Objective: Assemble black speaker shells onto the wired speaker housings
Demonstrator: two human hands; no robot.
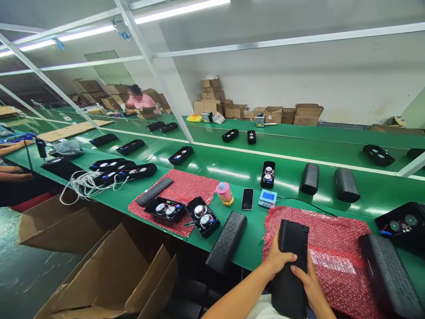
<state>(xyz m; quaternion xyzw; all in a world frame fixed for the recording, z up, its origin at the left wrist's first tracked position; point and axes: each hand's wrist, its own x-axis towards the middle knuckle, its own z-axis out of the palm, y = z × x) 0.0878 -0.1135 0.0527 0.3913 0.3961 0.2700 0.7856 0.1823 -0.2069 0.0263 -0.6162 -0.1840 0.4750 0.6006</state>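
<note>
A black speaker (289,283) stands nearly upright between my two hands at the front edge of the bench. My left hand (278,258) wraps its left side, thumb across the face. On the other side, my right hand (308,277) grips it with the thumb also on the face. Behind the hands lies red bubble wrap (335,257). A closed speaker with a patterned grille (388,270) rests on its right edge. To the left, another patterned speaker (229,237) leans over the bench edge. Two open housings (203,216) with round drivers showing lie beyond it.
A pink-lidded jar (225,193), a phone (247,199) and a small blue-screen meter (267,198) stand on the green bench. Several more housings (267,174) sit along the line. Cardboard boxes (109,270) are at lower left. Other people (142,101) work at left.
</note>
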